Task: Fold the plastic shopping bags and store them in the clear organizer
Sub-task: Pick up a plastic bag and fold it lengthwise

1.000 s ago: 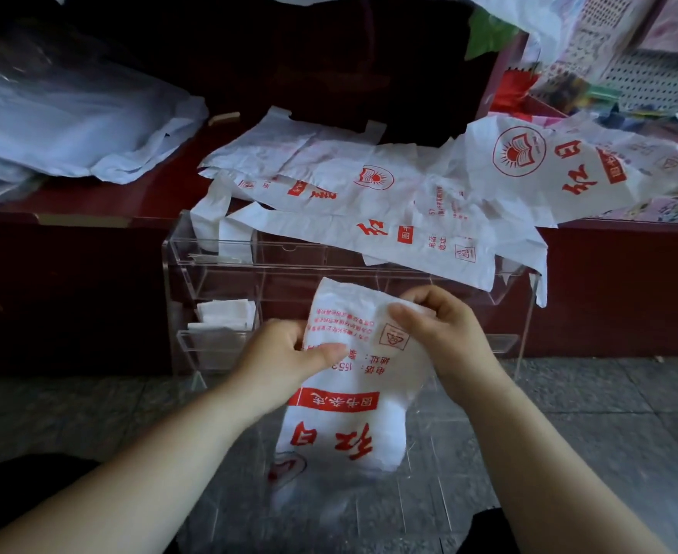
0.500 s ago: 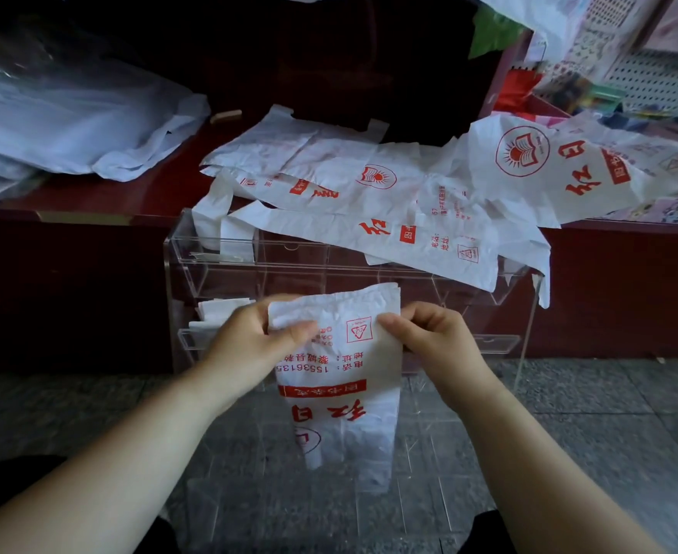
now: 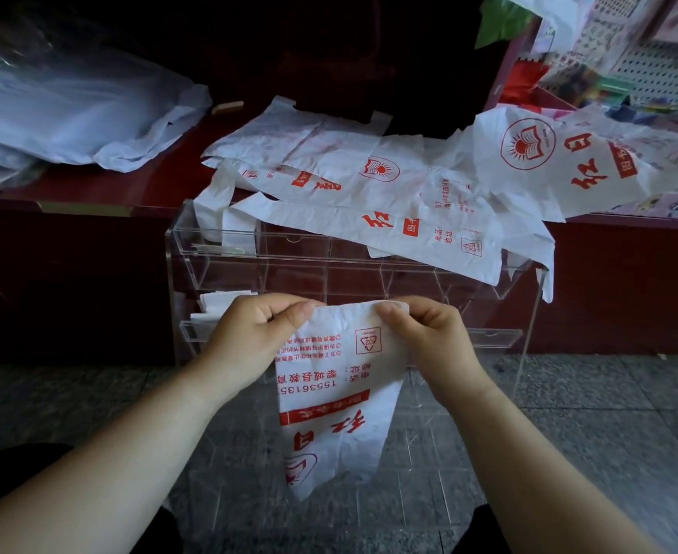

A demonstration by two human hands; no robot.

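Note:
A white plastic bag with red print (image 3: 335,397) hangs in front of me, folded lengthwise and tapering to a point at the bottom. My left hand (image 3: 249,341) pinches its top left corner and my right hand (image 3: 429,341) pinches its top right corner, both level with each other. Right behind the bag stands the clear organizer (image 3: 509,273), a see-through acrylic rack with tiered compartments. Folded white bags (image 3: 221,303) lie in its left compartment. Several loose bags of the same print (image 3: 369,181) sprawl over the organizer's top and the ledge behind.
A dark red counter (image 3: 89,185) runs behind the organizer. A heap of clear and white plastic sheeting (image 3: 69,113) lies on its left. Colourful shop goods (image 3: 609,66) hang at the upper right. The grey stone floor (image 3: 609,413) lies under the organizer.
Both hands slid up to the bag's top edge and raised it. The bag now hangs straighter and narrower, with its lower end drawn to a point.

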